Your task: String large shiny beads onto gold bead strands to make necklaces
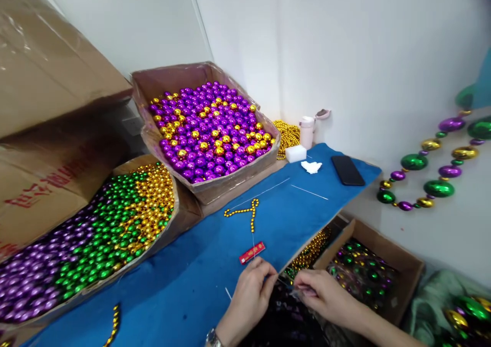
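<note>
My left hand point(251, 291) is closed, thumb and fingertips pinched on a thin thread. That thread passes over a small red packet point(252, 253) to a short strand of gold beads point(252, 216) on the blue-covered table point(215, 255). To its right, at the table's front edge, my right hand point(321, 291) is closed too. Something small and greyish shows at its fingers, too blurred to name. A fine line seems to span the gap between both hands. Another short gold bead strand point(114, 326) lies at the lower left.
A carton of purple and gold beads point(215, 132) and one of purple, green and gold beads point(111, 229) line the left. A phone point(347, 170), white block point(295, 153) and pink bottle point(307, 132) stand farther back. A bead garland point(439, 188) hangs right, above a box point(406, 270).
</note>
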`<state>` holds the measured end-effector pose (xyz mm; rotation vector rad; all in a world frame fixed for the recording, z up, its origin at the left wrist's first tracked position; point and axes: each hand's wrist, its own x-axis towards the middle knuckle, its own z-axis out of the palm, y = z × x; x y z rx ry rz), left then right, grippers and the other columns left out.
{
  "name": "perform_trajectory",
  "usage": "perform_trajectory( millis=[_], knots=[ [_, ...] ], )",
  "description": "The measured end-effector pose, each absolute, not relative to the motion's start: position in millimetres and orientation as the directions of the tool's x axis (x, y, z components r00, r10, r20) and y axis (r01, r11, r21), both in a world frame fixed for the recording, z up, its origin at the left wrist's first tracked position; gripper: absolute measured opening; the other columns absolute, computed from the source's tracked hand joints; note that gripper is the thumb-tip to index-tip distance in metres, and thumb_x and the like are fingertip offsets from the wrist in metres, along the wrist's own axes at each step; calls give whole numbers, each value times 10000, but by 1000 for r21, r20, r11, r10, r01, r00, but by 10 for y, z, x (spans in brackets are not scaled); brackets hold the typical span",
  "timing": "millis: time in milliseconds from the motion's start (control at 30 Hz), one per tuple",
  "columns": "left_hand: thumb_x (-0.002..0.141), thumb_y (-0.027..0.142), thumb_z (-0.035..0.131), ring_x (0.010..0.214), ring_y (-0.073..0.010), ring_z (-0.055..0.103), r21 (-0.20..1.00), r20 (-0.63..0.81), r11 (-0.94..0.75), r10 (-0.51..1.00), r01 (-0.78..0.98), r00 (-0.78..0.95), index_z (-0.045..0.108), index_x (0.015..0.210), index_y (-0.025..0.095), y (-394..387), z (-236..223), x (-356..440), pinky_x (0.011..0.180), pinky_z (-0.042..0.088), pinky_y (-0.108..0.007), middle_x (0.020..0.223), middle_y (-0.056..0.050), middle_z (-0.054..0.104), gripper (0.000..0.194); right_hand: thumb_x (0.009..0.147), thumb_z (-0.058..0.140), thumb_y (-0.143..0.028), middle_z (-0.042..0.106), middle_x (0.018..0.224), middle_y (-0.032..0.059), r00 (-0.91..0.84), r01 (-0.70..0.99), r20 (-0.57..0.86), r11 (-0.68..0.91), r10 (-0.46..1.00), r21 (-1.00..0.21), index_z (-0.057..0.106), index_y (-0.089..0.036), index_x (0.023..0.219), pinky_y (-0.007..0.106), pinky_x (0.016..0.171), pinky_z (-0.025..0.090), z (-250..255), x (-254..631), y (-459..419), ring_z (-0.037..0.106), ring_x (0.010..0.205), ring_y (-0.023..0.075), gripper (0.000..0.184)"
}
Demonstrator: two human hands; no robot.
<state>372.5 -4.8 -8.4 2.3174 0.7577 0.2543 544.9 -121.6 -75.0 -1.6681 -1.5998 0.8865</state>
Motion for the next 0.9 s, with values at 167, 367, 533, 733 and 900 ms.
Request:
perform_trajectory(
  millis=[167, 367, 533, 733, 900],
  knots=[
    [914, 210, 425, 808, -211, 572, 623, -61, -619, 570, 477, 819, 570, 772, 213, -106, -198, 3776, 709, 436, -299, 833, -55, 595, 203, 697, 533, -107, 598, 734, -24, -22, 683, -78, -42, 997, -729, 617, -224, 811, 221, 635, 360, -758, 5725, -1501, 537, 665, 131, 184],
    [918, 217, 411, 817, -208, 580, 583, -66, -651, 558, 486, 827, 570, 770, 220, -115, -190, 3831, 708, 438, -289, 833, -52, 596, 218, 897, 485, -385, 648, 931, 12, 3, 751, -47, -34, 999, -660, 588, -272, 1109, 235, 731, 420, -519, 5837, -1522, 610, 810, 152, 261],
    [921, 218, 410, 829, -209, 587, 565, -61, -667, 553, 486, 831, 574, 774, 219, -139, -149, 3875, 716, 440, -287, 834, -51, 600, 220, 941, 413, -428, 648, 898, 20, 16, 813, -7, -17, 1000, -582, 609, -276, 1092, 253, 697, 409, -478, 5790, -1376, 620, 822, 178, 291],
    [920, 214, 413, 841, -212, 590, 563, -75, -668, 544, 486, 835, 578, 773, 211, -151, -130, 3919, 720, 445, -289, 842, -57, 603, 221, 945, 382, -481, 652, 853, 10, -7, 854, 20, 16, 1000, -520, 626, -284, 1050, 249, 635, 389, -538, 5720, -1292, 624, 763, 175, 331],
    [916, 204, 418, 819, -206, 589, 573, -83, -663, 538, 482, 839, 578, 768, 211, -155, -129, 3951, 716, 440, -286, 827, -53, 599, 218, 943, 380, -500, 658, 852, -6, -39, 872, 39, 53, 998, -487, 619, -293, 1036, 240, 603, 368, -609, 5683, -1254, 623, 744, 159, 330]
  ],
)
